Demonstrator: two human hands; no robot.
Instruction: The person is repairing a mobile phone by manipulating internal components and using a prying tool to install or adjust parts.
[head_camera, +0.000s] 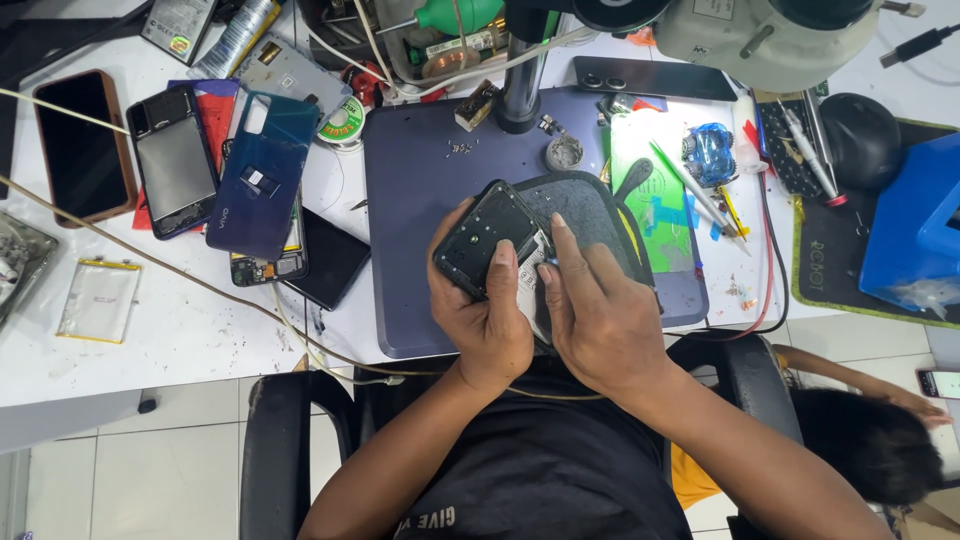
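Observation:
My left hand (487, 318) grips a black phone frame (487, 234), tilted, over the near edge of a purple work mat (420, 190). My right hand (600, 312) rests beside it, its index finger pressed on the phone's inner parts where a white piece (531, 285) shows. Under both lies a dark grey felt pad (592, 215). What the right fingertips pinch is hidden.
Several phones and a blue back cover (262, 172) lie left on the white table. A flat battery (98, 298) sits near the left edge. A microscope stand (522, 80) rises behind the mat. Tools lie right near a blue box (915, 235). Another person's head (875, 445) is lower right.

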